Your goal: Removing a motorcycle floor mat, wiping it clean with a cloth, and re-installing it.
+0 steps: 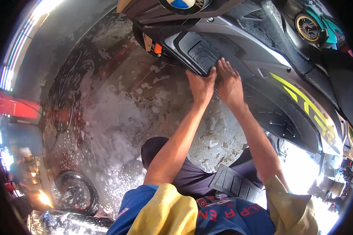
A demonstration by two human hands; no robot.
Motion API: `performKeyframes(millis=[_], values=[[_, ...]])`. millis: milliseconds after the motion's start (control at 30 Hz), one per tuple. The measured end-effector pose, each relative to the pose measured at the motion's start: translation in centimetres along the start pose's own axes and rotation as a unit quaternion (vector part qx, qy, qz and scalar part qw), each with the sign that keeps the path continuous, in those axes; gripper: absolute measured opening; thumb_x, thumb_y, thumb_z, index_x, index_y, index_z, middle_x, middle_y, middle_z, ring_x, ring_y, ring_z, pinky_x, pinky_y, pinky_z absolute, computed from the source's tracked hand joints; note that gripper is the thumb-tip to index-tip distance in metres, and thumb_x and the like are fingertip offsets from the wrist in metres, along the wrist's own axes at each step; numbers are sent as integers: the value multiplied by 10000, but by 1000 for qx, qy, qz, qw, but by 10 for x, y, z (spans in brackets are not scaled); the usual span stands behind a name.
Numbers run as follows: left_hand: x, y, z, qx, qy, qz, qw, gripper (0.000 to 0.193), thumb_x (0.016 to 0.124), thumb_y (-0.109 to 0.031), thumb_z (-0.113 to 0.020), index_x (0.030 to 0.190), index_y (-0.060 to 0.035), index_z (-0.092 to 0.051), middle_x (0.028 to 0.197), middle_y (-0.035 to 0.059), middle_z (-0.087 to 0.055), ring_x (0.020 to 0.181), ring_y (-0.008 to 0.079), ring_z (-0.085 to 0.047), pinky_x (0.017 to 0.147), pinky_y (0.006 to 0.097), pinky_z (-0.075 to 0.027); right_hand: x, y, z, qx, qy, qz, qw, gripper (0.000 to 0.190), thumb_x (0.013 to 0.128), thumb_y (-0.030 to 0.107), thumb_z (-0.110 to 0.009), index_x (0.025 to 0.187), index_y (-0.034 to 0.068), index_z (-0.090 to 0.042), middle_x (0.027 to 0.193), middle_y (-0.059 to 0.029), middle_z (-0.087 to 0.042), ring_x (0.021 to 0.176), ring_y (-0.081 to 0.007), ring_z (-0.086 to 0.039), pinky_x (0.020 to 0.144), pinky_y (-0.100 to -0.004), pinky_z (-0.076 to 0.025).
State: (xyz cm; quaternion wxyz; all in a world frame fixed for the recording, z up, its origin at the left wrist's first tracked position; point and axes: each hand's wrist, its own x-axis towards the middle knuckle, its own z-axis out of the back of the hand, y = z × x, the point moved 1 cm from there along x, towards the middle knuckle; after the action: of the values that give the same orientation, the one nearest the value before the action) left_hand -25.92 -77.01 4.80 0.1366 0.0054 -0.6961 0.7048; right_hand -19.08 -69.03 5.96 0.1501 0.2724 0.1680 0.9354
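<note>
A black rubber foot mat (201, 53) lies on the footboard of a grey scooter (270, 58). My left hand (202, 83) grips the mat's near end at the footboard's edge, thumb on top and the other fingers mostly hidden beneath. Beside it, almost touching, my right hand (230, 79) lies palm down with fingertips at the mat's corner. A second ribbed rubber mat (235, 183) rests on my lap. Yellow cloths (167, 211) hang over my shoulders.
Wet concrete floor (111, 108) with suds surrounds me. A dark hose or cable (70, 117) lies at the left, and a wheel (75, 192) stands at the lower left. Another vehicle with a gold-rimmed wheel (307, 28) is at the upper right.
</note>
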Motion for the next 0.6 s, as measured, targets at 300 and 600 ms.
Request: performKeyframes(millis=[300,600], values=[[-1,6,2,80,17,81,993,564,829,-293,-754,1092,87,-431,894,209,-656,709,296,-658,659,355,-533,31,12,25,-58,163,-126,977,458,876,133,-559,1304,-28,-572,1410,-201,-536,1200,-373,-586,1059,-456,-373],[-2,8,7,60,16,64,996,642,796,-337,-765,1124,85,-408,968,254,-600,770,387,-662,694,425,-543,-7,3,-15,-63,-101,-15,993,417,873,160,-583,1258,3,-615,1211,-167,-675,1016,-338,-659,1040,-522,-365]])
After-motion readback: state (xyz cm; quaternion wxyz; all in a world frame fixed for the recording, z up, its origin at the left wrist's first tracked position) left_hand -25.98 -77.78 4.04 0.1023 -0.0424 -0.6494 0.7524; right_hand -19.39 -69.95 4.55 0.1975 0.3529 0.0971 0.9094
